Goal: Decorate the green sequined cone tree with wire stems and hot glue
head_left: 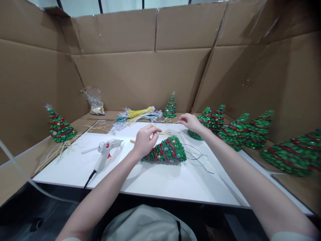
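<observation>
Green sequined cone tree (165, 151), the little Christmas one with red garland wound round it and tiny baubles, is lying on its side on the white board counter (155, 187), tip toward the left hand (144, 140). That hand sits right at the tip, fingers curled in a pinch on what looks like a few thin yellow-white strands (164, 133) just behind the tree. The right hand (191, 122) is further back from the tree, fingers loosely bent and touching down near the far edge of the board; can't tell if it's actually gripping anything.

If you ask me, the trick here is to keep that pinch tight and close to the strand ends so they don't fan out, and steady the tree with the other hand since a cone on its side will want to roll. The white hot glue gun with the red trigger (106, 149) rests left of the tree, nozzle side away from it, cord trailing off the front edge, so watch your sleeves.

Behind the tree there's a bundle of yellow and silver tinsel wires (136, 115) and one finished tree standing (170, 106). More finished trees are lined up to its right (247, 130), one more far left (59, 125). Brown cardboard walls (140, 77) box in the whole workspace.
</observation>
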